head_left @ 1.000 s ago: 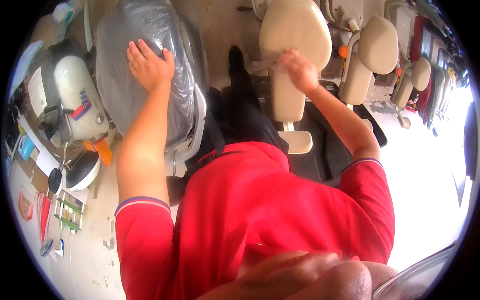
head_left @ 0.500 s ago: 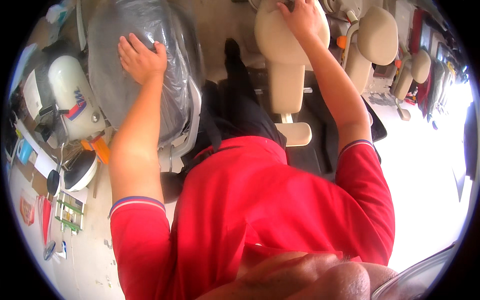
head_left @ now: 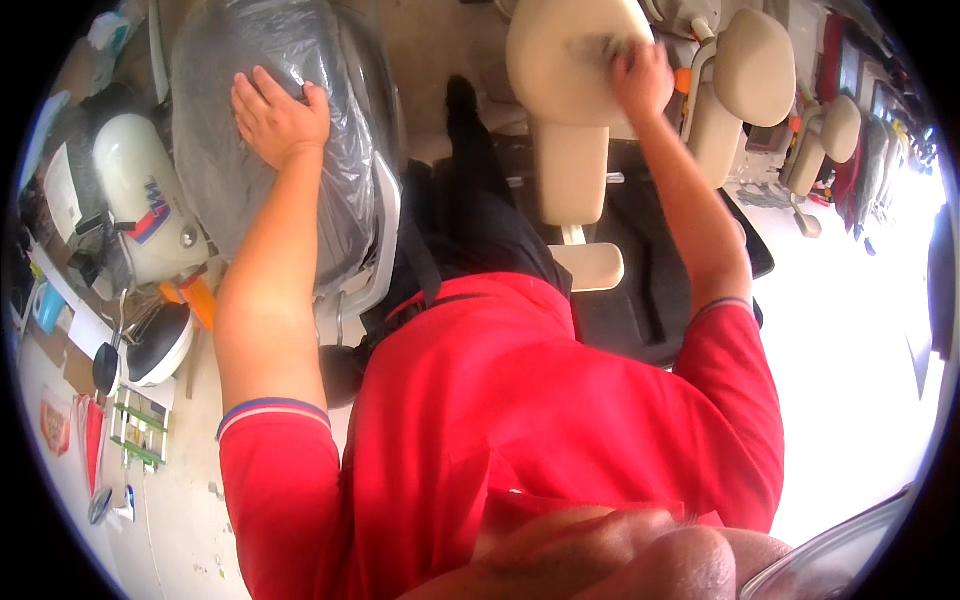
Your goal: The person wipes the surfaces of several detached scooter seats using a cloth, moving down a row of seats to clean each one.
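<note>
My left hand [head_left: 280,118] rests flat, fingers stretched out, on a large dark cushioned seat [head_left: 235,190] wrapped in clear plastic. My right hand [head_left: 643,80] is at the right side of a beige padded seat part [head_left: 560,85]. Motion blurs this hand; its fingers look curled in. Something dark shows at the fingertips, too smeared to name. A grey smudge-like patch [head_left: 590,48] lies on the beige surface just left of those fingers; whether it is a mark or a thin object is unclear. A narrower beige padded piece [head_left: 572,175] extends below the rounded part.
More beige padded parts [head_left: 757,70] on frames stand to the right. On the left are a white rounded casing [head_left: 145,190], an orange box [head_left: 198,300] and a black-and-white round-ended object [head_left: 162,345]. A black panel [head_left: 640,300] lies under the beige pieces.
My right hand has drawn back toward me and to the right over the beige part, from spread fingers to curled ones. The grey patch now shows. My left hand stays on the wrapped seat.
</note>
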Available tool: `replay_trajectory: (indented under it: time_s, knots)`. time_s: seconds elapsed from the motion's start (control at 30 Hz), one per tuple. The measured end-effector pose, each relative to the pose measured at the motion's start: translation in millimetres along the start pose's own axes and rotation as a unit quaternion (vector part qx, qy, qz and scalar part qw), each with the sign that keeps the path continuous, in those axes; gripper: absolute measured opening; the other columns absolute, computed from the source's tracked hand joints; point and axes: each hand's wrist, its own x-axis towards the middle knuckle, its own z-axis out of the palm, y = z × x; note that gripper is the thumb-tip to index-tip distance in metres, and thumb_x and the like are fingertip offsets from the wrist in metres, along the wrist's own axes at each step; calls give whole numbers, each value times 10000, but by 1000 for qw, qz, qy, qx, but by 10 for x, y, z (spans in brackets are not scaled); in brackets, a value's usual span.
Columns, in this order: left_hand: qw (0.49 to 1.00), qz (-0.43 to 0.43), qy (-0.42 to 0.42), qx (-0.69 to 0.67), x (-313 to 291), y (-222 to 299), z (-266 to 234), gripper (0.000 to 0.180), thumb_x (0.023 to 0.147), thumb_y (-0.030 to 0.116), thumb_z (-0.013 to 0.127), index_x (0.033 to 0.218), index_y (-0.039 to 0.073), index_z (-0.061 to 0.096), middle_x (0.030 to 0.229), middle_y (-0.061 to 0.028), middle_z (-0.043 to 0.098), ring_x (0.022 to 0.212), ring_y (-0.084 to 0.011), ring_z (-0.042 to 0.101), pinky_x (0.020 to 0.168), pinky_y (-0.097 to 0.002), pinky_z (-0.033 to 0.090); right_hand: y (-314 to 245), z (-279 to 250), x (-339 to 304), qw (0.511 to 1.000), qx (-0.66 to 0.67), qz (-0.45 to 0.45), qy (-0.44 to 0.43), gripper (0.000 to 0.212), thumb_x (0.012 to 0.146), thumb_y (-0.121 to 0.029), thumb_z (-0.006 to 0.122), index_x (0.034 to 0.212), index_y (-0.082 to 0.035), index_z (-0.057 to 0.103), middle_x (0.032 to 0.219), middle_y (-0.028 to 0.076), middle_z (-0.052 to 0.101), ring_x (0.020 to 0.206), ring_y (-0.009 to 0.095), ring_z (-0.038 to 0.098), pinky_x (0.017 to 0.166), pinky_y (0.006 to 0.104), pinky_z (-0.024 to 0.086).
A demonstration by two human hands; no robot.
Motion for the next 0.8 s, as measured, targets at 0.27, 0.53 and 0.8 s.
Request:
replay_trajectory:
  time_s: [0.27, 0.53, 0.8]
  knots:
    - [1000, -3, -4, -2, 35, 51, -9, 659, 738, 376, 568, 1276, 16, 443, 1367, -218, 392, 1268, -373, 366, 1024, -478, 319, -620, -141, 1252, 998, 50, 26, 9, 249, 755, -157, 583, 984, -58, 589, 944, 153, 600, 914, 352, 567, 774, 437, 476]
    - [1000, -12, 0, -4, 26, 20, -33, 653, 746, 367, 567, 1287, 23, 443, 1369, -211, 392, 1263, -382, 369, 1025, -478, 319, -1336, -40, 1191, 935, -76, -148, -312, 205, 819, -195, 547, 911, -94, 701, 1001, 107, 669, 941, 290, 638, 740, 382, 523]
    - [1000, -4, -12, -15, 77, 161, -17, 652, 756, 359, 557, 1308, 39, 420, 1383, -207, 375, 1264, -380, 371, 1011, -477, 333, -179, 550, 1836, 904, -223, -307, -197, 250, 854, -249, 513, 942, -113, 703, 944, 121, 675, 872, 292, 643, 763, 406, 511]
